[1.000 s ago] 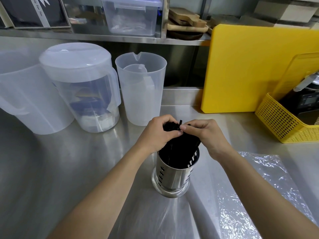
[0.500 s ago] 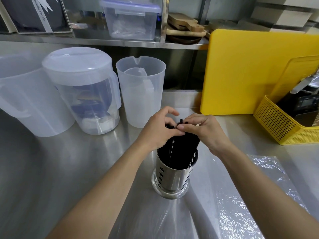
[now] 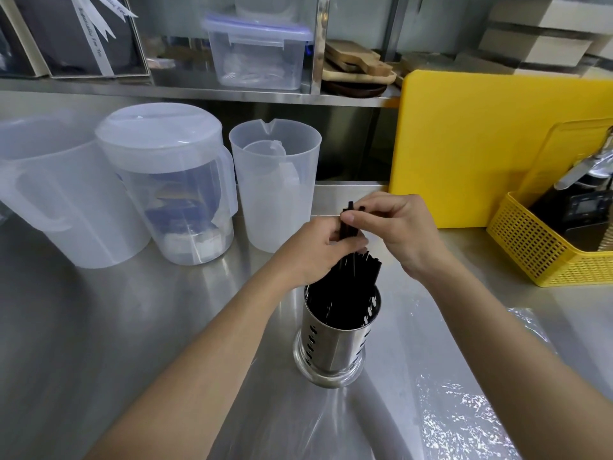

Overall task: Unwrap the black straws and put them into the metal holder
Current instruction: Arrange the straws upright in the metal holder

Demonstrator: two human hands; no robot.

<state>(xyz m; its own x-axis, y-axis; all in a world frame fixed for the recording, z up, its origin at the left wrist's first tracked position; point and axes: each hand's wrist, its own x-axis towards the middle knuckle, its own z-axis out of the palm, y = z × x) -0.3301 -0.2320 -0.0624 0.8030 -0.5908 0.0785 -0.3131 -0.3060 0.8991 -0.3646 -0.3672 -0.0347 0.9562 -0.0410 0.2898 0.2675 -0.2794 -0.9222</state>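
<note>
A bundle of thin black straws (image 3: 351,277) standing in a perforated cylindrical metal holder (image 3: 335,340) is gripped by the left hand (image 3: 318,250) and pinched by the right hand (image 3: 398,227).

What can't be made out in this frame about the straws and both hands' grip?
Head view only:
- Straw count in the holder: the straws merge into one black mass.
- Left hand grip: its fingers curl away behind the bundle.
- Whether wrap remains on the straw pinched by the right hand: too small.
- Basket contents: cut off by the right edge.
</note>
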